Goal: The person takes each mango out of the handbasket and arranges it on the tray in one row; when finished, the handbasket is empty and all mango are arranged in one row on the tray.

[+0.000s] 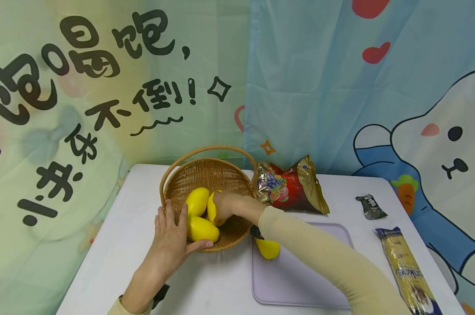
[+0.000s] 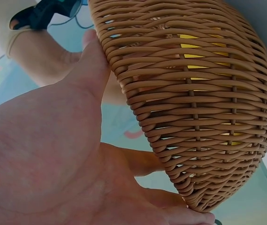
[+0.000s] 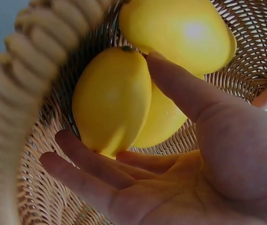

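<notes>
A brown wicker basket [image 1: 229, 238] with an arched handle holds several smooth yellow mangoes, among them an upper one [image 1: 198, 201] and a lower one [image 1: 203, 229]. My right hand [image 1: 225, 208] reaches inside, beside a mango [image 3: 112, 101]. In the right wrist view its thumb lies near the top of that fruit and its fingers extend, spread, below it. My left hand [image 1: 170, 236] rests on the left front rim, fingers spread and fairly straight; the left wrist view shows it against the basket's woven side [image 2: 203, 108]. Another yellow fruit [image 1: 268, 248] lies on the purple tray [image 1: 300, 284], partly hidden by the right sleeve.
Behind the right forearm lies a red and gold snack bag [image 1: 292, 186], close against the basket. A small dark packet [image 1: 371, 207] and a long yellow package [image 1: 408, 271] lie along the table's right side. Printed curtains [image 1: 300, 87] hang behind the white table [image 1: 115, 245].
</notes>
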`<control>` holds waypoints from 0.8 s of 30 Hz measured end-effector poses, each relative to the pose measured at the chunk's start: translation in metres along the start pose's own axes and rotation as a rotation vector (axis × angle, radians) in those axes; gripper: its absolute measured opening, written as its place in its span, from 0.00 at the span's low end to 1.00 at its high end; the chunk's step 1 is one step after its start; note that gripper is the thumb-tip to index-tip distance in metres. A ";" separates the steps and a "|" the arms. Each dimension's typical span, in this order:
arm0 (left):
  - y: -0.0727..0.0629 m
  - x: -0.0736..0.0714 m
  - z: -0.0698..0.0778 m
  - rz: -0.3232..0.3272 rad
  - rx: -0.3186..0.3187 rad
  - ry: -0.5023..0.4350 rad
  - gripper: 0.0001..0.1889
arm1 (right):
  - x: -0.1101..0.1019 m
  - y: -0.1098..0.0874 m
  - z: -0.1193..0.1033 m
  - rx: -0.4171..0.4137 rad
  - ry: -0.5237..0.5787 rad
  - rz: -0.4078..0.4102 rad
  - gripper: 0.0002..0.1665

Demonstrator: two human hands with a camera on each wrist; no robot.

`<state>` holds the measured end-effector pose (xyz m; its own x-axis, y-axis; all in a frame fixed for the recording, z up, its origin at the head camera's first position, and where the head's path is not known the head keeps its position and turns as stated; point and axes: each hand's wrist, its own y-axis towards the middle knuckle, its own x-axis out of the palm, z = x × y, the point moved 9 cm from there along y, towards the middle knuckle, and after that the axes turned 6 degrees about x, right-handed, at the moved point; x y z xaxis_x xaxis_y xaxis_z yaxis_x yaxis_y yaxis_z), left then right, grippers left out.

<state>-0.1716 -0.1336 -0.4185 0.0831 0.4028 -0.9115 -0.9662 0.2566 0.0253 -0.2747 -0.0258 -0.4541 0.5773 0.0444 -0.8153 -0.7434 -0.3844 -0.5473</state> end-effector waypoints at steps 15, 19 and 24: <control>0.001 -0.001 -0.002 0.024 -0.002 -0.024 0.61 | 0.009 0.008 0.002 0.018 0.044 0.021 0.59; 0.001 0.000 -0.003 0.020 -0.004 -0.031 0.60 | 0.009 0.007 0.003 0.009 0.090 0.030 0.60; 0.001 0.001 -0.005 -0.004 -0.018 -0.027 0.61 | 0.008 0.005 0.004 -0.016 0.118 0.062 0.59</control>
<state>-0.1739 -0.1376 -0.4215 0.0932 0.4259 -0.9000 -0.9701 0.2423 0.0142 -0.2754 -0.0235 -0.4646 0.5669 -0.0880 -0.8191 -0.7739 -0.3979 -0.4928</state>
